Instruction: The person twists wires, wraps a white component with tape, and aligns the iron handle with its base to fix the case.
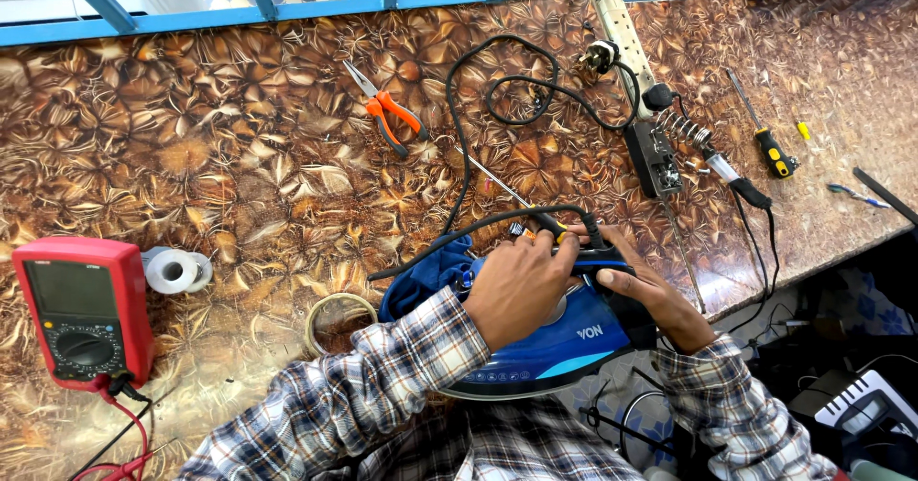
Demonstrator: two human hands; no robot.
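A blue clothes iron (550, 347) lies at the near edge of the brown patterned table (239, 156), its base turned toward me. My left hand (521, 285) reaches over the iron's top and grips a screwdriver (535, 215) with a black and yellow handle, its metal shaft pointing up and left. My right hand (650, 295) clamps the iron's dark rear end and handle. A black cord (459, 228) runs from the iron across the table.
A red multimeter (81, 309) with red leads sits at the left, beside a white tape roll (172, 271) and a clear tape roll (335, 318). Orange pliers (387, 113), a power strip (626, 36), a soldering iron on its stand (712, 156) and a yellow-handled screwdriver (765, 142) lie farther back.
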